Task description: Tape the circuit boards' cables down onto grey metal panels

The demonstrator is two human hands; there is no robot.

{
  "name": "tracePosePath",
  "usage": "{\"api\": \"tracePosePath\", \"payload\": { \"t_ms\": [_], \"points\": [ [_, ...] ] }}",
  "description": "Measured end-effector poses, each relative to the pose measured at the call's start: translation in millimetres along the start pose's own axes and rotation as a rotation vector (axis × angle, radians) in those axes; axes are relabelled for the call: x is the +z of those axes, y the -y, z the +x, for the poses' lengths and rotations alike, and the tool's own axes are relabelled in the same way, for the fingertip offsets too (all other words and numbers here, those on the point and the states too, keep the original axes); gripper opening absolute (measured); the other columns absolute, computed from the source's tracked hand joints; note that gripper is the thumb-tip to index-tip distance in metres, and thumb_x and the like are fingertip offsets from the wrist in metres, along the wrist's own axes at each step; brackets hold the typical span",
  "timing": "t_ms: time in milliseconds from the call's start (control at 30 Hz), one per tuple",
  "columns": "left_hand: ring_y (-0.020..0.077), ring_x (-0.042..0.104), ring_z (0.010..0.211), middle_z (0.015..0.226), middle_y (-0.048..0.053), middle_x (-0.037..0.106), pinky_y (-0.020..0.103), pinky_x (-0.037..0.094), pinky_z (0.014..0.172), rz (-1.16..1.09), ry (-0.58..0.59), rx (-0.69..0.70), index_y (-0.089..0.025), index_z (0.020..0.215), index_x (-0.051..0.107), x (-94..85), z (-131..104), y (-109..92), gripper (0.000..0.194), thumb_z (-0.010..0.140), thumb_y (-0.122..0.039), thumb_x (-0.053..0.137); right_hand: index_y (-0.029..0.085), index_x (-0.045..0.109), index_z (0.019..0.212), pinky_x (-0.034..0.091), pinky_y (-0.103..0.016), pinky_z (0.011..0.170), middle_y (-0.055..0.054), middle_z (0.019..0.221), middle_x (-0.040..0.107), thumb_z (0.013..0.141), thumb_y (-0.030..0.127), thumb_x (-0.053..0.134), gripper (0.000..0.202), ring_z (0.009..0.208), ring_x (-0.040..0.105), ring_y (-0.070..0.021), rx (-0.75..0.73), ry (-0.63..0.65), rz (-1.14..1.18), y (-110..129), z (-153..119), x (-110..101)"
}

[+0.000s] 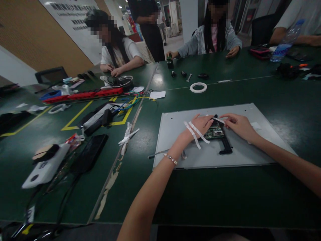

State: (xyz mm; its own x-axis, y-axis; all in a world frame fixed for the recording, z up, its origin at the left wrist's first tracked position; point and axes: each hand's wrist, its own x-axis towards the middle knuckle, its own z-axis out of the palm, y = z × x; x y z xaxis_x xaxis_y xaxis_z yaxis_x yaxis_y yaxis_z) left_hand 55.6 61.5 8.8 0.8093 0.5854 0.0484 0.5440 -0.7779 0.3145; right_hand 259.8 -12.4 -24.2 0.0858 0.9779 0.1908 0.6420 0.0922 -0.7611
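A pale flat panel lies on the green table before me, with a black bracket and a green circuit board on it. My left hand rests over the board and bracket, fingers stretched out and lying flat. Two strips of white tape lie across the back of that hand. At the bracket's top, my right hand pinches a short tape strip between thumb and finger. The strip's far end reaches the left fingertips. Part of the board is hidden under my left hand.
A tape roll and a small wrench lie beyond the panel. To the left are crossed tape strips, a white power bank-like device, black cables and a red power strip. Several people are across the table.
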Motion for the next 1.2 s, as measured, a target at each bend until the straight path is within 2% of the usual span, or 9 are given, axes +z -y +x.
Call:
{"api": "tracePosePath", "payload": {
  "t_ms": [200, 367, 567, 800, 967, 1200],
  "points": [
    [0.0154, 0.049, 0.123, 0.133, 0.006, 0.055, 0.039, 0.024, 0.111, 0.047, -0.057, 0.025, -0.018, 0.134, 0.043, 9.3, -1, 5, 0.047, 0.099, -0.037, 0.018, 0.018, 0.060, 0.119, 0.043, -0.029, 0.067, -0.003, 0.072, 0.064, 0.085, 0.035, 0.050, 0.039, 0.065, 0.059, -0.0157, -0.031, -0.040, -0.120, 4, -1, 1],
    [0.0154, 0.050, 0.120, 0.132, 0.005, 0.056, 0.038, 0.026, 0.110, 0.071, -0.102, 0.029, -0.018, 0.131, 0.045, 12.9, 0, 7, 0.045, 0.099, -0.036, 0.020, 0.017, 0.054, 0.124, 0.042, -0.029, 0.065, -0.002, 0.071, 0.061, 0.087, 0.031, 0.045, 0.041, 0.062, 0.056, -0.0148, -0.061, -0.010, -0.232, 7, -2, 3],
    [0.0159, 0.052, 0.119, 0.129, 0.006, 0.058, 0.038, 0.029, 0.108, 0.066, -0.085, 0.020, -0.018, 0.127, 0.048, 8.3, 0, 3, 0.041, 0.099, -0.034, 0.022, 0.019, 0.047, 0.132, 0.032, -0.026, 0.055, -0.002, 0.070, 0.061, 0.090, 0.029, 0.041, 0.043, 0.059, 0.055, -0.0159, -0.038, 0.026, -0.514, 14, -5, 5],
    [0.0157, 0.049, 0.123, 0.131, 0.005, 0.057, 0.040, 0.024, 0.111, 0.056, -0.094, -0.012, -0.020, 0.128, 0.048, 8.7, -2, 2, 0.040, 0.098, -0.036, 0.027, 0.021, 0.043, 0.136, 0.022, -0.025, 0.049, -0.006, 0.074, 0.063, 0.094, 0.033, 0.032, 0.044, 0.057, 0.054, -0.0175, -0.005, 0.041, -0.787, 26, -11, 8],
    [0.0205, 0.041, 0.131, 0.137, 0.003, 0.052, 0.053, 0.026, 0.107, 0.027, -0.071, -0.100, -0.027, 0.131, 0.046, 6.4, -4, -1, 0.041, 0.097, -0.040, 0.027, 0.019, 0.043, 0.135, 0.025, -0.026, 0.049, -0.008, 0.078, 0.063, 0.093, 0.035, 0.032, 0.046, 0.061, 0.054, -0.0183, -0.001, 0.047, -0.789, 25, -12, 5],
    [0.0243, 0.031, 0.137, 0.143, 0.003, 0.044, 0.059, 0.023, 0.106, 0.038, -0.030, -0.138, -0.028, 0.133, 0.046, 5.5, -4, -5, 0.044, 0.096, -0.041, 0.027, 0.018, 0.044, 0.135, 0.029, -0.028, 0.051, -0.009, 0.082, 0.063, 0.089, 0.033, 0.037, 0.049, 0.064, 0.055, -0.0193, -0.049, 0.018, -0.684, 16, -13, 1]
  ]
}}
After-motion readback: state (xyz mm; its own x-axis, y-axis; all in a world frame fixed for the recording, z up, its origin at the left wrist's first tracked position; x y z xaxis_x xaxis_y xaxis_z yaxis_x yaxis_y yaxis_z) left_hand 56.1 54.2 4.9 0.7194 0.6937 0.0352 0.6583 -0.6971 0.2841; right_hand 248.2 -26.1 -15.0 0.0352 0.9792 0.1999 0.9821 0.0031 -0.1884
